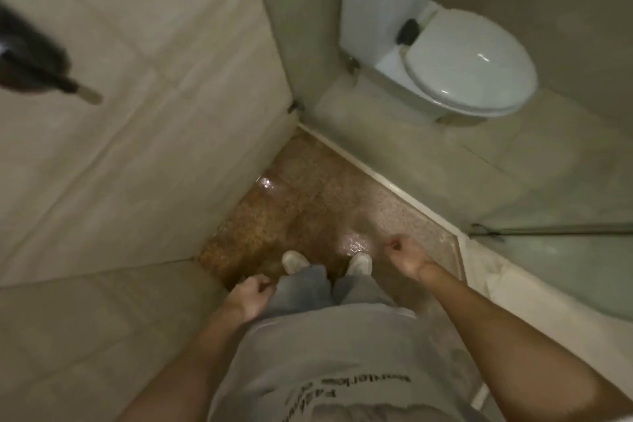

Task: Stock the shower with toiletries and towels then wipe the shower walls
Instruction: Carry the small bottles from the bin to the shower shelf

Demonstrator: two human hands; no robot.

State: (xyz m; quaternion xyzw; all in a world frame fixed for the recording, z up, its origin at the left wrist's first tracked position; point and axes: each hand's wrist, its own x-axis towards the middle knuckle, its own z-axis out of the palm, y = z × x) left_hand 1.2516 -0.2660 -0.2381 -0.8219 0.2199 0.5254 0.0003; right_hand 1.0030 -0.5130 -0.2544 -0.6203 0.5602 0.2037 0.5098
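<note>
1. Position: a person stands on the shower floor (291,209), a brown speckled surface with wet glints. White shoes (294,260) and grey trousers (301,291) are visible below the shirt.

2. Hands: the left hand (251,295) hangs beside the left thigh with its fingers loosely curled and grasps nothing. The right hand (406,257) hangs out from the right hip, also loosely curled and grasping nothing. Neither hand touches a surface.

3. Task item: the tiled shower wall (137,113) fills the left side of the view and meets a second tiled face at lower left. Both are pale beige with visible grout lines.

4. Fixture: a dark, blurred fitting (34,62) with a pale lever tip projects from the wall at upper left. Its type cannot be determined.

5. Enclosure: a glass panel (376,147) stands on a white curb (394,188) along the right edge of the floor. A white toilet (462,62), lid down, is seen beyond the glass.

6. Writing: the grey T-shirt (325,353) carries dark printed lettering, seen upside down and blurred; it is not legible.
</note>
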